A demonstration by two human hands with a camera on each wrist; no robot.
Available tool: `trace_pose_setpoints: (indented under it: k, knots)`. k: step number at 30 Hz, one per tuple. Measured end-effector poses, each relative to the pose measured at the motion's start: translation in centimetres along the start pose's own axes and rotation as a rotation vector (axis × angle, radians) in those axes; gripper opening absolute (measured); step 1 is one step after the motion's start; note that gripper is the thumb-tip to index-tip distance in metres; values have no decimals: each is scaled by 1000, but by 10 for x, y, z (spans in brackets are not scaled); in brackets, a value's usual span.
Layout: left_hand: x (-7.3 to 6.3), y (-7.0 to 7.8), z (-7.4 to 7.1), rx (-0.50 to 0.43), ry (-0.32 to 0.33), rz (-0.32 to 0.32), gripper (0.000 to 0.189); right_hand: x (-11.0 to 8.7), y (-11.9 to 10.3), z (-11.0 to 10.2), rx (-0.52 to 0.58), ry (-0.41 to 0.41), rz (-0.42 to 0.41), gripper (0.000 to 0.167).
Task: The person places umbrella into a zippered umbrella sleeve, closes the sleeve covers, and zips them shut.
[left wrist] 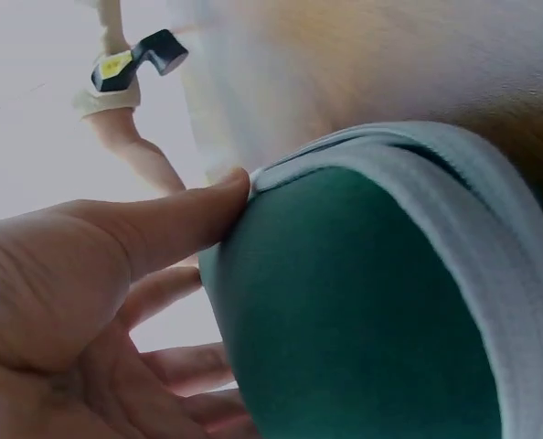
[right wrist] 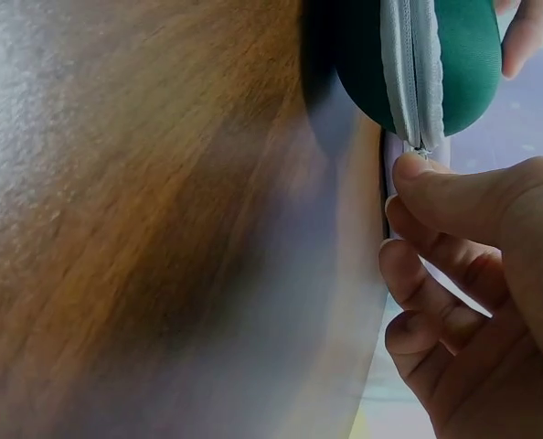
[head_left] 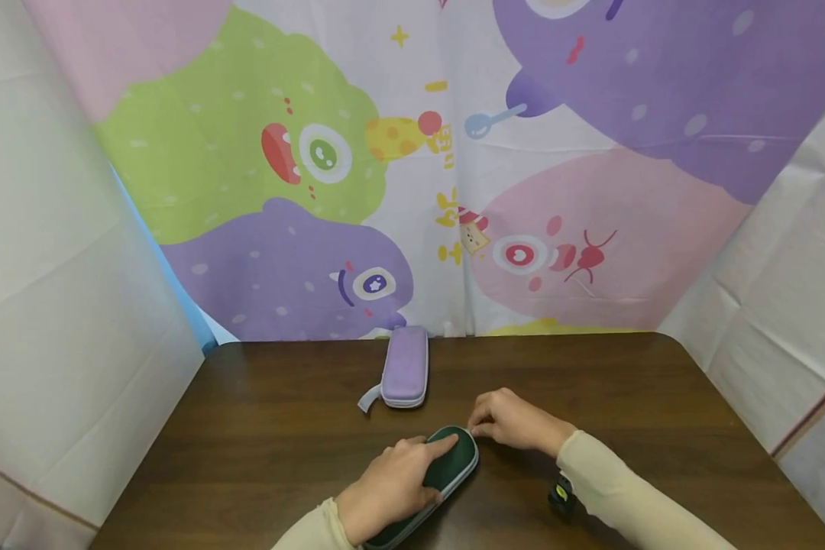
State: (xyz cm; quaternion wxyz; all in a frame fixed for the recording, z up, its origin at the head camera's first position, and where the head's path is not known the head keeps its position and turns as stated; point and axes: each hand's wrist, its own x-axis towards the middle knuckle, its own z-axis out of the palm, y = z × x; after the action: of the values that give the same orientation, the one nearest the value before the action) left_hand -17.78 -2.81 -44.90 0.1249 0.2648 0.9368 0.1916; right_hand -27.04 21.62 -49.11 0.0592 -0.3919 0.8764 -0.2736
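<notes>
A green zippered case (head_left: 459,460) with a pale grey zipper band lies slanted on the dark wooden table. My left hand (head_left: 393,481) grips it from above, index finger stretched along the lid and thumb at the zipper side. In the left wrist view, the zipper band (left wrist: 463,229) curves round the case, its two strips slightly apart in places. At the far end of the case, my right hand (head_left: 512,418) pinches the zipper pull (right wrist: 421,153) between thumb and index finger. The pull is mostly hidden by the fingertips.
A lilac zippered case (head_left: 406,367) with a grey strap (head_left: 369,398) lies near the table's back edge, beyond the green one. Behind the table (head_left: 282,428) hangs a cartoon-printed cloth (head_left: 447,168). White sheets (head_left: 76,252) flank both sides. A black device (head_left: 561,495) sits at the right wrist.
</notes>
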Motion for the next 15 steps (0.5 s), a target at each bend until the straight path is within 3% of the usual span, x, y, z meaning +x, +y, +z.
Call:
trace_pose_setpoints:
  k: [8,15]
  knots:
    - [-1,-1,4,57,62,55,78,-9,0,-1,1,13,-44,10]
    - [-1,-7,5,61,73,102,75,-15,1,-1,2,31,-107,8]
